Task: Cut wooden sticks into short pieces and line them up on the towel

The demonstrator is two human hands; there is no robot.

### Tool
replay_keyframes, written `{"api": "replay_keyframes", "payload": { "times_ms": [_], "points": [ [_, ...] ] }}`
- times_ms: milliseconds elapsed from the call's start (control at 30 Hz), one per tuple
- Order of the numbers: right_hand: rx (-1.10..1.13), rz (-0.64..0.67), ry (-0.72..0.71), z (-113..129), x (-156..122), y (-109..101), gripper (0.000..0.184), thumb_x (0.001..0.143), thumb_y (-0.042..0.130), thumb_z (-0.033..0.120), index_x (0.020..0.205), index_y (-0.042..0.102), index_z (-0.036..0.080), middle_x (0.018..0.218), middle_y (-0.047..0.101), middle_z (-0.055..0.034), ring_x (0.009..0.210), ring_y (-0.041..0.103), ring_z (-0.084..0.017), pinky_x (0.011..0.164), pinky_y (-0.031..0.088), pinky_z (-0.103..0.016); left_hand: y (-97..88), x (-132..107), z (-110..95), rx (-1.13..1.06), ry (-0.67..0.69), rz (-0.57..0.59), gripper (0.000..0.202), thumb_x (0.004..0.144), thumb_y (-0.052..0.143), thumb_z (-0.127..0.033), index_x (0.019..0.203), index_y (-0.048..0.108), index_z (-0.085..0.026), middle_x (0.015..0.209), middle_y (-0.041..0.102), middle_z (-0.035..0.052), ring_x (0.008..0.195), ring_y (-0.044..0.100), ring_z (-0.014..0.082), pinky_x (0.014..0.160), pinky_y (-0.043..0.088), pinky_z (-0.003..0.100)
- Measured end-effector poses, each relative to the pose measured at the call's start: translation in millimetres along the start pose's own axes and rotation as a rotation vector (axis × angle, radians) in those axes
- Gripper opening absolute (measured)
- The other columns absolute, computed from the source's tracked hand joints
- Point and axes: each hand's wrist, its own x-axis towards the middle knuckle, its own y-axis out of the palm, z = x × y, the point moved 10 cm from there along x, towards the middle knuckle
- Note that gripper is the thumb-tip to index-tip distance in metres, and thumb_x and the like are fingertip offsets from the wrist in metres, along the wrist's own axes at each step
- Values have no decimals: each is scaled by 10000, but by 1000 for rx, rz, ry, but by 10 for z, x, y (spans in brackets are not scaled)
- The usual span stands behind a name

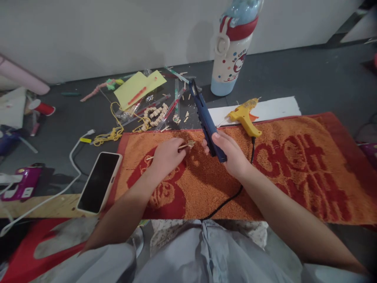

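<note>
My left hand (pixel 168 157) is closed around a thin wooden stick (pixel 183 146), above the orange and red towel. Small pale pieces cluster at the stick's tip, and a short end shows behind the hand. My right hand (pixel 232 154) grips a long dark blue tool (pixel 206 120), tilted up and away to the left. The tool has a rounded end with a metal part inside; its exact kind is unclear. Behind the right hand, a yellow hot glue gun (pixel 246 116) rests on a white strip (pixel 273 109) by the towel's far edge.
The towel (pixel 218 196) covers the table's front. A phone (pixel 100 182) lies left of it. Behind are a beaded ring of wooden bits (pixel 156 114), yellow papers (pixel 138 88), yellow yarn (pixel 108 135) and a tall bottle (pixel 231 59). A black cord (pixel 228 199) crosses the towel.
</note>
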Motion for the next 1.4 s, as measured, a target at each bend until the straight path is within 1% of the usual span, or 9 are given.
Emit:
{"api": "replay_keyframes", "payload": {
  "times_ms": [200, 400, 633, 767, 900, 1000, 1100, 1233, 1400],
  "points": [
    [4, -2, 16, -14, -3, 0, 397, 749, 583, 605, 716, 496, 220, 699, 517, 10, 602, 489, -129, 594, 416, -279, 6, -4, 68, -173, -34, -12, 109, 817, 550, -306, 822, 569, -200, 732, 633, 9, 659, 566, 158, 575, 359, 265],
    [5, -9, 15, -15, 0, -6, 420, 741, 600, 623, 696, 501, 217, 662, 505, 16, 597, 485, -128, 582, 404, -273, -19, -5, 57, -272, -2, -13, 111, 800, 542, -271, 870, 594, -203, 743, 637, 0, 680, 569, 153, 610, 372, 264],
    [23, -10, 17, -41, 0, -7, 435, 714, 616, 637, 683, 516, 215, 651, 508, 19, 599, 480, -130, 574, 391, -272, -31, 0, 18, -210, 52, -5, 151, 798, 531, -262, 670, 509, -185, 641, 559, -13, 606, 499, 130, 563, 317, 256],
    [28, -6, 16, -50, -1, -5, 417, 733, 610, 620, 686, 516, 216, 649, 504, 20, 596, 478, -129, 571, 389, -275, -166, -14, 12, -226, 66, -81, 89, 833, 516, -266, 808, 562, -194, 715, 601, -11, 646, 535, 129, 593, 369, 249],
    [41, -7, 18, -46, 1, -3, 406, 736, 615, 607, 701, 507, 217, 671, 513, 18, 599, 483, -127, 577, 400, -277, -314, -25, -9, -33, 116, -187, 264, 952, 347, -299, 975, 586, -190, 905, 637, 51, 829, 583, 175, 721, 428, 294],
    [34, -9, 20, -51, 2, -2, 399, 748, 609, 595, 699, 507, 212, 673, 518, 16, 603, 490, -125, 583, 410, -277, -251, -4, -19, 125, 158, -176, 280, 949, 336, -227, 1029, 600, -181, 1001, 619, 81, 915, 580, 199, 774, 438, 317],
    [33, -8, 32, -71, 2, 0, 391, 749, 614, 584, 702, 514, 209, 668, 517, 20, 599, 492, -121, 574, 408, -269, -147, 27, -31, 176, 202, -158, 263, 933, 373, -208, 992, 627, -175, 1041, 603, 88, 919, 577, 200, 769, 448, 316],
    [53, -9, 46, -89, 3, 1, 388, 740, 628, 577, 697, 511, 210, 676, 517, 21, 599, 491, -119, 570, 409, -265, -105, 61, -37, 135, 254, -187, 269, 937, 389, -230, 942, 652, -175, 1016, 604, 80, 917, 572, 190, 774, 455, 309],
    [65, -4, 39, -84, 3, 7, 400, 732, 635, 591, 687, 515, 212, 661, 510, 20, 602, 484, -125, 571, 404, -268, -117, 87, -5, 54, 308, -200, 280, 939, 405, -264, 997, 672, -202, 984, 604, 57, 905, 571, 172, 767, 463, 294]
  ]
}}
